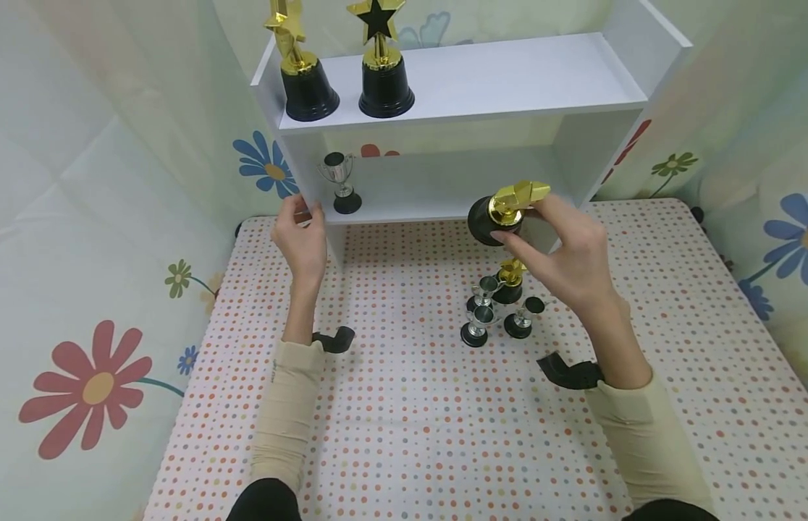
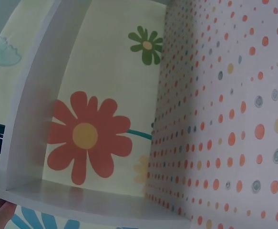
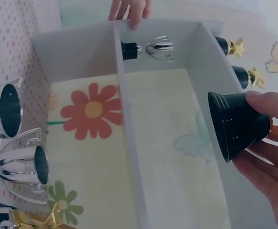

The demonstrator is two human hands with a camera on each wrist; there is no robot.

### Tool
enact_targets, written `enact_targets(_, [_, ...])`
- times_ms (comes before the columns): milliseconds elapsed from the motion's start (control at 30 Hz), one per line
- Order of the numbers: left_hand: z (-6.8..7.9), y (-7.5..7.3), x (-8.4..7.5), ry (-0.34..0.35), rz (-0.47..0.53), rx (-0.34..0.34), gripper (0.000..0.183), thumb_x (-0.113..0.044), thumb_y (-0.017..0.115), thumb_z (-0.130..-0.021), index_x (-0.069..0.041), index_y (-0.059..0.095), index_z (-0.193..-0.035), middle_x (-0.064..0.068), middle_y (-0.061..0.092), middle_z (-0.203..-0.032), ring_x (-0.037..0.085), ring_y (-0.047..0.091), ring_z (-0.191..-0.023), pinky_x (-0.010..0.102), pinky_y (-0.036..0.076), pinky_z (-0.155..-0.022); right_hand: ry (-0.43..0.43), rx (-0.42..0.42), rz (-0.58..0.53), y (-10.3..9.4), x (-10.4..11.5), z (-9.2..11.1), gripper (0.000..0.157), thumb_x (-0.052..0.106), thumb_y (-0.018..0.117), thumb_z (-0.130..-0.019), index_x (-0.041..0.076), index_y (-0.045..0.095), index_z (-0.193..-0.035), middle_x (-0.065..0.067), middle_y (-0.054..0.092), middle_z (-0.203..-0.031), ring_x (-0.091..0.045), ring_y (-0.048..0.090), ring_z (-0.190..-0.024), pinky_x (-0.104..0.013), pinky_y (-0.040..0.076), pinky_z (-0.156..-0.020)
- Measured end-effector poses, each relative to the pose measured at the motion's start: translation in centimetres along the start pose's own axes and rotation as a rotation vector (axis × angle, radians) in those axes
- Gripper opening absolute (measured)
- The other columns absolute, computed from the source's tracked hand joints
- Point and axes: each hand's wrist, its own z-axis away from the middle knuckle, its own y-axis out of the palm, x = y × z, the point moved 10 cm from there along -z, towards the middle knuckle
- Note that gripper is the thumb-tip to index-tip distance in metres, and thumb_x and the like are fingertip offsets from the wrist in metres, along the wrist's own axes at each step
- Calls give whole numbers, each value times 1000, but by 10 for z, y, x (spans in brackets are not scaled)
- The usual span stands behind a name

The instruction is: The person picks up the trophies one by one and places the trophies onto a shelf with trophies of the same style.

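My right hand [image 1: 576, 253] holds a star trophy [image 1: 491, 221] with a gold star and black base, pinched between thumb and fingers. It is tilted in front of the white shelf's [image 1: 443, 184] middle board; the right wrist view shows its black base [image 3: 239, 124] close by the upper board. At the shelf's left side, my left hand [image 1: 303, 239] grips the front edge of the side panel with thumb and fingers. Just inside that panel, a small silver cup trophy [image 1: 339, 181] stands upright on the middle board. Two gold star trophies, one on the left [image 1: 306, 83] and another beside it [image 1: 384, 79], stand on the top board.
Below my right hand, several small silver cups [image 1: 481, 318] and one gold-topped trophy [image 1: 510, 282] stand grouped on the dotted tabletop [image 1: 404, 420]. Flowered curtains [image 1: 117, 253] hang around the table. The shelf's side panels rise at both ends.
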Motion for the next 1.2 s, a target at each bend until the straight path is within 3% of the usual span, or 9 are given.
enact_targets(233, [-1, 0, 1, -15, 8, -2, 18, -5, 65, -97, 3, 71, -112, 19, 74, -106, 29, 71, -88, 33, 62, -76, -38, -49, -11, -6, 12, -15, 40, -2, 89, -73, -3, 73, -110, -16, 77, -106, -33, 73, -93, -16, 50, -97])
enact_targets(467, [0, -1, 2, 8, 11, 9, 18, -7, 65, -98, 4, 71, -112, 19, 74, -105, 29, 70, -87, 22, 59, -73, -59, -59, -31, -8, 22, -30, 39, -3, 89, -73, -4, 73, -109, -15, 76, -106, -28, 72, -95, -19, 52, -97])
enact_targets(667, [0, -2, 0, 12, 8, 16, 17, -6, 65, -98, 5, 71, -111, 20, 74, -105, 30, 71, -87, 32, 62, -74, -75, -71, -56, -8, 30, -42, 37, -3, 89, -74, -5, 73, -108, -17, 76, -104, -23, 73, -98, -21, 55, -96])
enact_targets(1000, [-5, -7, -1, 14, -8, 3, 18, -6, 65, -98, 4, 71, -112, 18, 74, -105, 30, 70, -86, 25, 57, -72, -109, -90, -80, -8, 43, -61, 37, -3, 87, -77, -7, 72, -110, -15, 76, -106, -30, 73, -97, -27, 57, -96])
enact_targets(1200, [-2, -1, 1, -11, 1, 28, 18, -7, 65, -99, 4, 71, -111, 18, 74, -106, 28, 69, -86, 20, 54, -70, -56, -100, -98, -12, 41, -65, 38, -7, 87, -75, -9, 71, -110, -18, 75, -106, -30, 72, -98, -26, 57, -96])
